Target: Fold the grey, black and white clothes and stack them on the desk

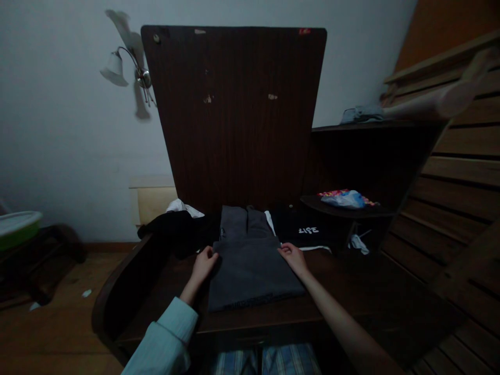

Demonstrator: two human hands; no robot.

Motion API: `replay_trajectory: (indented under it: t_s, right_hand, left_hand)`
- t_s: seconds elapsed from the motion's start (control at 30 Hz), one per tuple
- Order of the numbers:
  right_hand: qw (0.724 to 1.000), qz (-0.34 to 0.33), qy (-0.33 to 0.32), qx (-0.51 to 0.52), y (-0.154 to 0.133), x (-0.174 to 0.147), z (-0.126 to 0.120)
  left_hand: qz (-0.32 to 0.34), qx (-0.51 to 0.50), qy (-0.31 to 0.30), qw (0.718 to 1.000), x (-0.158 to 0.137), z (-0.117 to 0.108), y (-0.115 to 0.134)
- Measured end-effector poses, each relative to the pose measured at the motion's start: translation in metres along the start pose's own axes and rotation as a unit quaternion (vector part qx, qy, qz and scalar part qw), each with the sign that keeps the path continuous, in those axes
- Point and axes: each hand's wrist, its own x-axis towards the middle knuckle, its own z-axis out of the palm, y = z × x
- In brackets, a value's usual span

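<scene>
A dark grey garment (250, 273) lies in front of me on the dark wooden desk (339, 291), its near part folded into a wide flat panel. Behind the panel, two narrower lengths of the same cloth reach toward the upright board, side by side like trouser legs. My left hand (205, 263) pinches the panel's far left corner between thumb and fingers. At the far right corner, my right hand (294, 258) grips the cloth the same way. Dark marks or ribbing show along the near edge, too dim to read.
Black clothing (175, 229) and a white cloth (183, 207) are heaped at the back left. A black garment with white print (289, 224) lies at the back right. A tall board (238, 114) stands behind. A corner shelf (312, 203) holds a plastic bag (346, 199).
</scene>
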Motion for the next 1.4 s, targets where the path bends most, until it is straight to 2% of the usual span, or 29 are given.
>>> replay_trajectory:
  t_s: [0.13, 0.23, 0.47, 0.63, 0.9, 1.1, 1.23, 1.4]
  right_hand:
    - [0.999, -0.029, 0.027, 0.033, -0.003, -0.001, 0.000]
    - [0.996, -0.046, 0.064, 0.035, -0.003, -0.002, -0.002]
    - [0.999, -0.046, 0.005, -0.003, 0.002, -0.001, -0.003]
    - [0.999, -0.033, 0.026, -0.024, 0.006, 0.002, -0.003]
    - [0.998, -0.038, 0.041, 0.006, 0.001, 0.001, -0.003]
    - [0.997, 0.038, 0.057, 0.021, 0.003, 0.005, -0.005]
    - [0.996, 0.078, 0.013, 0.028, 0.001, -0.004, -0.014]
    - [0.989, 0.083, -0.108, 0.058, -0.003, -0.034, -0.030]
  left_hand:
    - [0.081, -0.040, 0.026, 0.996, -0.002, 0.005, 0.010]
    - [0.097, -0.082, 0.038, 0.991, 0.006, 0.011, 0.015]
    - [0.033, -0.083, 0.043, 0.995, 0.019, 0.026, 0.006]
    - [-0.001, -0.079, 0.056, 0.995, 0.018, 0.026, 0.001]
    - [-0.027, -0.165, 0.052, 0.985, 0.022, 0.025, -0.002]
    - [-0.076, -0.172, 0.031, 0.982, 0.018, 0.023, -0.002]
    - [-0.079, -0.203, 0.007, 0.976, 0.005, 0.015, -0.006]
    - [-0.113, -0.299, -0.093, 0.943, -0.007, 0.002, -0.012]
